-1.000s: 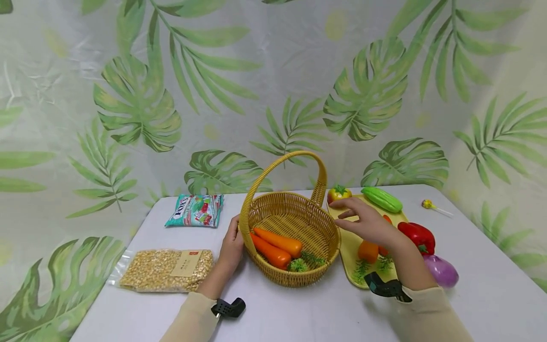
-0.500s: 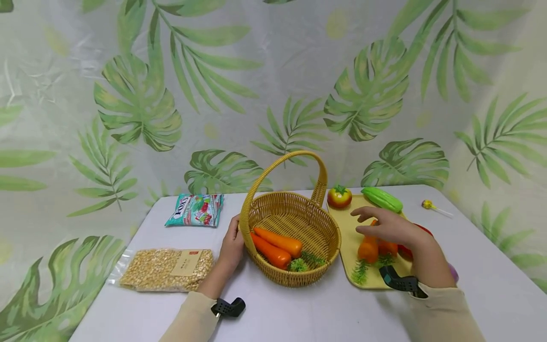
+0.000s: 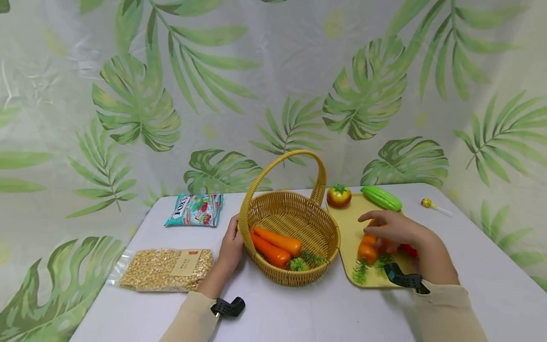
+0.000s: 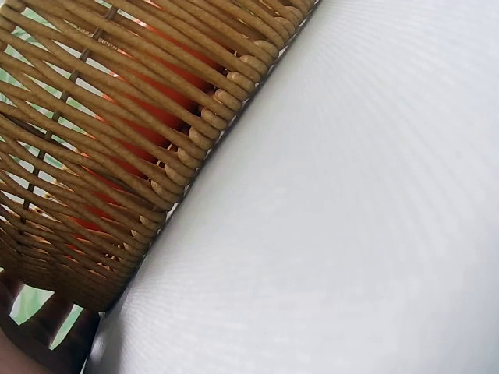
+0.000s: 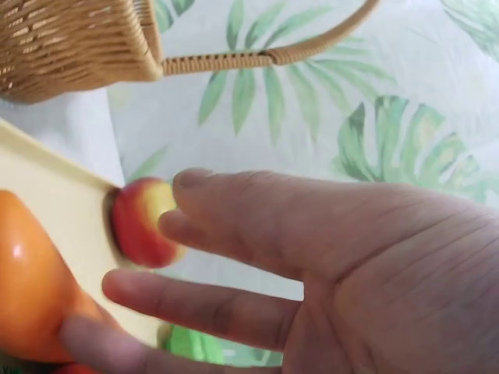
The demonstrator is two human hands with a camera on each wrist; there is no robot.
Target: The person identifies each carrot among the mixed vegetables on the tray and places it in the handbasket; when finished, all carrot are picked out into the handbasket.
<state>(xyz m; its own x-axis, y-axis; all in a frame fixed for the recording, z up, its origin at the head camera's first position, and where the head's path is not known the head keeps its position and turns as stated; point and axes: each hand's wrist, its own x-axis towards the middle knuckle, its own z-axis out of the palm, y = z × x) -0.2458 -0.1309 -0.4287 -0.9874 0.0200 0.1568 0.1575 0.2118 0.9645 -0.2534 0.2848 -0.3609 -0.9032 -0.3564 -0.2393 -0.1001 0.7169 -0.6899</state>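
Leaf-printed sheeting [image 3: 290,61] is hanging behind a table under white cloth [image 3: 299,316]. Near the middle, a handled wicker basket [image 3: 278,278] is standing upright and holding two orange carrots [image 3: 282,241], their leafy ends pointing toward the near right side.

Left hand [image 3: 231,248]: it is touching the basket's outer left wall; whether the fingers are gripping cannot be told, their tips being hidden.

Right hand [image 3: 399,230]: it is hanging over the tray with fingers spread apart and holding nothing; contact with the items below cannot be confirmed.

Just right of the basket, a pale yellow tray [image 3: 347,219] is bearing more orange carrots [image 3: 367,253], partly covered by that hand. A red-and-yellow tomato [image 3: 339,196] is sitting at its far left corner, and a green cucumber [image 3: 381,198] is lying along the far edge. A red item [image 3: 409,250] is showing partly beneath the right hand.

Farther right, a lollipop [image 3: 436,207] is lying on the cloth. To the left, a teal FOX'S packet [image 3: 195,210] is lying beyond a clear bag of yellow kernels [image 3: 160,271].
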